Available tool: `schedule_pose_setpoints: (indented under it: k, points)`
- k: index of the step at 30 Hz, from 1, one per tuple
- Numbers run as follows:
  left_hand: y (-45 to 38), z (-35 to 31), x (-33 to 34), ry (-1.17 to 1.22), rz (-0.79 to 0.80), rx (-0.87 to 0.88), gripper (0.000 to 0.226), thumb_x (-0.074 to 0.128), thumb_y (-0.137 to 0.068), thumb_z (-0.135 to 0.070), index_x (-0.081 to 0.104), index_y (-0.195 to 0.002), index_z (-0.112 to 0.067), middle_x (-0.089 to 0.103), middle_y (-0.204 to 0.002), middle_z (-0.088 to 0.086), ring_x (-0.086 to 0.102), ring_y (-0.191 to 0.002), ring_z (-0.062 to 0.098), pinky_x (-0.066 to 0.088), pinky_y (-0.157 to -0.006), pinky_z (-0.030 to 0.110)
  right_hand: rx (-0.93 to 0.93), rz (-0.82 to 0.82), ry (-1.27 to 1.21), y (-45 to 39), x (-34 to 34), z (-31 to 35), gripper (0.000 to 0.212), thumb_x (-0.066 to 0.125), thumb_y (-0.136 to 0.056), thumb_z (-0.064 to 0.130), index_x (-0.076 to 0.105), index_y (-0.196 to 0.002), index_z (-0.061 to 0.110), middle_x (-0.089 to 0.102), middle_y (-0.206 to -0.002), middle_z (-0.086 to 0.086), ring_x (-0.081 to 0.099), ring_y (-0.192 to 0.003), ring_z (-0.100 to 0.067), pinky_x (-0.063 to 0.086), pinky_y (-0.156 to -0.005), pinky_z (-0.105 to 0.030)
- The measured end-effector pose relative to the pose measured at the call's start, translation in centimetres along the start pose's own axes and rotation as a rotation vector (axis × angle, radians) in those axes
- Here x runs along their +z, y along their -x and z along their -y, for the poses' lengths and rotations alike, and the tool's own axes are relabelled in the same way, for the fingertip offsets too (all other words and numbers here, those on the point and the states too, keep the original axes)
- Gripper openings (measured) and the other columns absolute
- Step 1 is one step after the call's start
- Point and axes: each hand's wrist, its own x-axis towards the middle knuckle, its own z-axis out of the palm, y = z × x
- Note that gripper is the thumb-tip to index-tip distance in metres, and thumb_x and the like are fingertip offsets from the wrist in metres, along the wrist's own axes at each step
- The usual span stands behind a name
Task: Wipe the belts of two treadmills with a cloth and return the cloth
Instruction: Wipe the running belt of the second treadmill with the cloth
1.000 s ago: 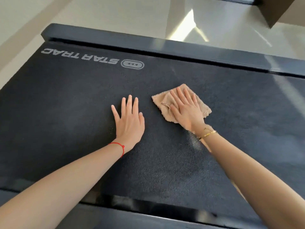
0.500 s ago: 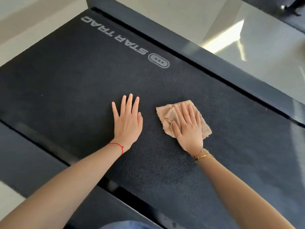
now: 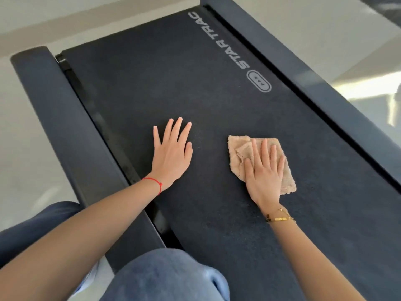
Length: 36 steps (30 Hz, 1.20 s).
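Note:
A black treadmill belt (image 3: 195, 88) with a grey "STAR TRAC" logo fills the head view. A beige cloth (image 3: 240, 153) lies flat on the belt, right of centre. My right hand (image 3: 264, 174) presses on the cloth with straight, spread fingers and covers its lower half. My left hand (image 3: 171, 155) rests flat on the bare belt, a hand's width to the left of the cloth, fingers straight.
Dark side rails run along the belt on the left (image 3: 65, 131) and on the right (image 3: 321, 83). The belt's rear end (image 3: 121, 42) lies at the top left, pale floor (image 3: 19, 135) beyond. My knees in blue trousers (image 3: 165, 276) are at the bottom.
The view has swung so the belt now runs diagonally and the left rail and my knees show. My right hand slid the cloth to the right; my left hand stayed flat.

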Motion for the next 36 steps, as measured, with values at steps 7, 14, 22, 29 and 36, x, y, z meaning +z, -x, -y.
schedule_pose_setpoints:
  k: [7,14,22,29,36]
  points:
    - [0.1,-0.1,0.6,0.011,-0.045,-0.019,0.054,0.032,-0.102,-0.033,0.029,-0.155,-0.021,0.027,-0.161,0.005,0.017,-0.152,0.024,0.011,-0.120,0.061,-0.364,0.094,0.007,2.5,0.0,-2.9,0.056,0.021,-0.103,0.051,0.015,-0.156,0.034,0.002,-0.165,0.007,-0.009,-0.153,-0.018,-0.008,-0.123,-0.041]
    - [0.0,0.2,0.6,0.030,-0.054,-0.015,0.053,0.034,-0.103,-0.032,0.031,-0.154,-0.021,0.029,-0.161,0.005,0.018,-0.151,0.025,0.011,-0.120,0.061,0.001,0.008,0.007,-6.9,0.0,-1.1,0.057,0.024,-0.106,0.046,0.010,-0.158,0.029,0.002,-0.167,-0.003,-0.005,-0.153,-0.028,-0.009,-0.122,-0.047]
    - [-0.2,0.2,0.6,0.038,-0.079,-0.019,0.051,0.035,-0.101,-0.031,0.034,-0.152,-0.021,0.031,-0.159,0.004,0.021,-0.150,0.024,0.012,-0.119,0.061,-0.351,0.047,0.014,0.0,0.7,1.2,0.054,0.024,-0.105,0.046,0.020,-0.157,0.029,0.009,-0.166,0.002,-0.002,-0.153,-0.025,-0.006,-0.124,-0.044]
    - [-0.4,0.1,0.7,0.023,-0.071,-0.028,0.052,0.034,-0.101,-0.031,0.034,-0.152,-0.021,0.031,-0.159,0.005,0.021,-0.150,0.024,0.011,-0.120,0.061,-0.222,0.072,0.062,-7.4,-0.9,-2.2,0.061,0.017,-0.103,0.052,0.008,-0.158,0.028,-0.002,-0.167,0.001,-0.009,-0.153,-0.023,-0.008,-0.123,-0.041]
    - [-0.5,-0.1,0.6,0.035,-0.076,-0.031,0.052,0.039,-0.100,-0.029,0.036,-0.151,-0.021,0.033,-0.159,0.005,0.023,-0.149,0.026,0.013,-0.119,0.062,0.091,0.015,-0.057,-11.7,-0.2,3.1,0.056,0.018,-0.106,0.045,0.010,-0.159,0.027,0.001,-0.167,-0.005,-0.006,-0.152,-0.030,-0.007,-0.121,-0.051]
